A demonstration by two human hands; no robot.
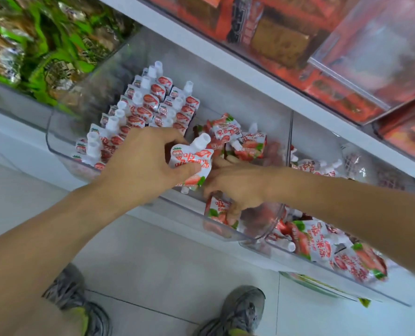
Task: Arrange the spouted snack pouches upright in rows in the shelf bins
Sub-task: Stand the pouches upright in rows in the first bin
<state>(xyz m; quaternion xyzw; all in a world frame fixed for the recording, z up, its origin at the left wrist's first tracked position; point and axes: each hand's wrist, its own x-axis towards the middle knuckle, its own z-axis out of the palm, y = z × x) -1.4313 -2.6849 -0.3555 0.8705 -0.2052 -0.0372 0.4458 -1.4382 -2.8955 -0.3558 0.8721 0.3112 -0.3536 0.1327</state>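
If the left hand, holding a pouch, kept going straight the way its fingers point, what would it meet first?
Probably the loose heap of strawberry-print spouted pouches lying in the clear plastic bin, right of the upright white-capped rows. The left hand points up and right, gripping a white strawberry pouch; depth is uncertain.

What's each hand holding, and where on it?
Left hand grips a strawberry pouch by its body, spout up. Right hand pinches another pouch near its top edge.

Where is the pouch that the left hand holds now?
In the head view, the pouch sits mid-frame, gripped by the left hand, spout up, above the clear bin, right of the upright rows.
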